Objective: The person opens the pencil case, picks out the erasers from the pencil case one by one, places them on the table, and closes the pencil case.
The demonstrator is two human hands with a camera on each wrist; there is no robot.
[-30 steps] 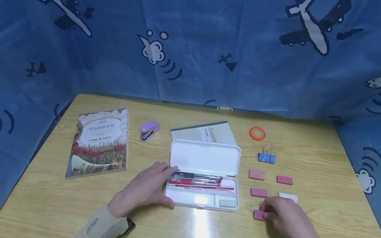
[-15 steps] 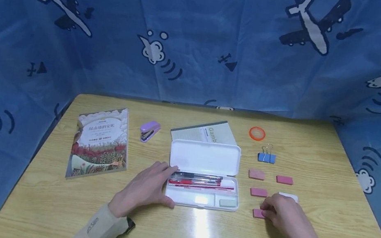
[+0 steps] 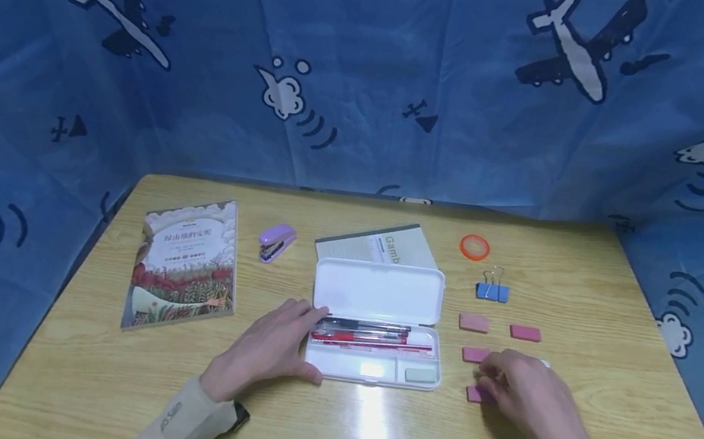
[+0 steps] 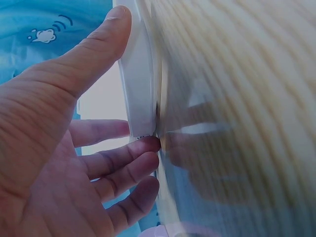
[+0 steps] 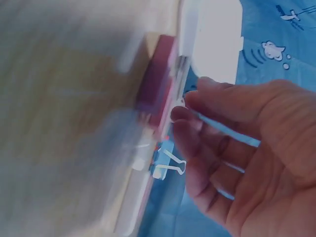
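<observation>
In the head view, my left hand [image 3: 273,345] grips the left end of an open white pencil case [image 3: 349,365], thumb at the front corner and fingers near the hinge. Pens [image 3: 368,334] lie in its back compartment, and a pale eraser [image 3: 420,375] sits in the small front right one. My right hand [image 3: 530,401] hovers over a pink eraser [image 3: 475,394], partly covering it. The right wrist view shows the thumb and fingers [image 5: 185,136] loosely bent, apart from that pink eraser [image 5: 157,74]. A white eraser [image 3: 545,363] is mostly hidden behind the right hand.
More pink erasers [image 3: 476,355] lie farther back, below a blue binder clip [image 3: 492,292] and an orange ring [image 3: 475,247]. Behind the case is a notebook [image 3: 383,243]. A purple stapler [image 3: 277,241] and a book [image 3: 188,263] are on the left.
The front pink eraser has shifted slightly left. My right hand has released it and risen a little, now covering more of the white eraser. The left hand is unmoved.
</observation>
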